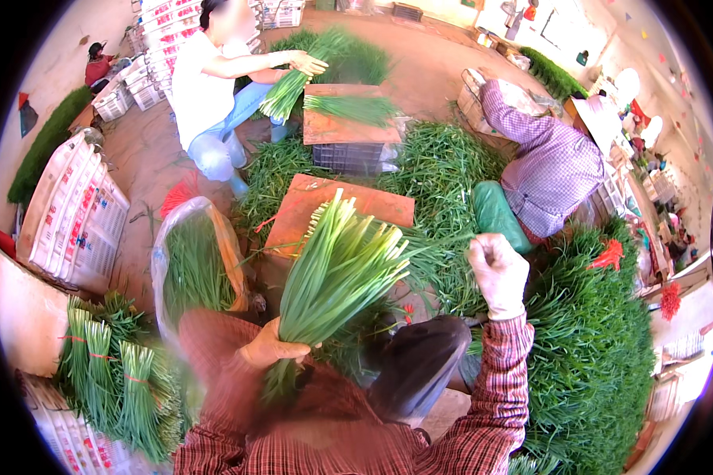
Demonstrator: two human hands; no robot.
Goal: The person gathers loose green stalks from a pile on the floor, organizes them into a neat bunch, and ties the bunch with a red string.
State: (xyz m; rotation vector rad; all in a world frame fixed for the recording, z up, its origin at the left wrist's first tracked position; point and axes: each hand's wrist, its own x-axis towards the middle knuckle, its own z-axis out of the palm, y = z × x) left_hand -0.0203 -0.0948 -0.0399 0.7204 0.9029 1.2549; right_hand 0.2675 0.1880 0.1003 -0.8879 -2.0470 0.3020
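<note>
My left hand (279,344) grips a thick bundle of green chives (333,273) around its leafy part, above my lap. The pale cut ends fan out away from me, up and to the right. Off to the right, my right hand (499,273) is raised with its fingers pinched together on a thin green leaf (445,240) that stretches towards the bundle. Both hands look gloved. Beyond the bundle stands a low reddish-brown board (356,196), partly hidden by the stems.
Loose leaves (445,166) cover the floor ahead. Left are a plastic bag of chives (196,267) and red-banded bunches (101,362). A large chive heap (588,356) lies right. One co-worker (208,89) holds chives beside another board (350,133); another person (552,166) bends over at right.
</note>
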